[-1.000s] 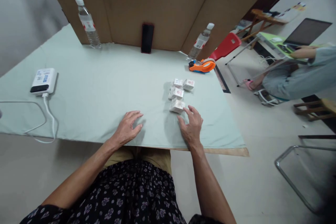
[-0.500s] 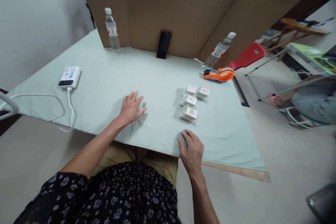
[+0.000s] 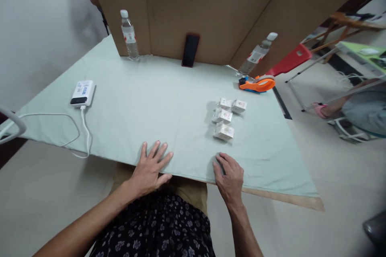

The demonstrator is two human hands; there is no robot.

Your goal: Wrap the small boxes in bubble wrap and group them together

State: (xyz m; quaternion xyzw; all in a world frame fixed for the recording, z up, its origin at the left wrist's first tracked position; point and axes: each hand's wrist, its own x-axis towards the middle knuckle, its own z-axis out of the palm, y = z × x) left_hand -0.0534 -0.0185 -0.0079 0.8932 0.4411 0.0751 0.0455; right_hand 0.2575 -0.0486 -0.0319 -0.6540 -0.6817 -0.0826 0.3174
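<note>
My left hand (image 3: 150, 166) lies flat on the near edge of the pale green table cover (image 3: 157, 100), fingers spread, holding nothing. My right hand (image 3: 229, 174) rests palm down on the same edge, fingers stretched forward and empty. A little beyond my right hand sits a cluster of several small white boxes (image 3: 225, 116) with red prints. Neither hand touches them.
A white power bank (image 3: 82, 93) with a cable lies at the left. Two water bottles (image 3: 129, 36) (image 3: 255, 54) and a black phone (image 3: 190, 50) stand against a cardboard screen (image 3: 217, 4). An orange tape dispenser (image 3: 257, 84) sits at the back right. Another person (image 3: 358, 108) sits at the right.
My left hand has drawn back from the middle of the table to its near edge. My right hand has pulled away from the boxes and now stays at the edge.
</note>
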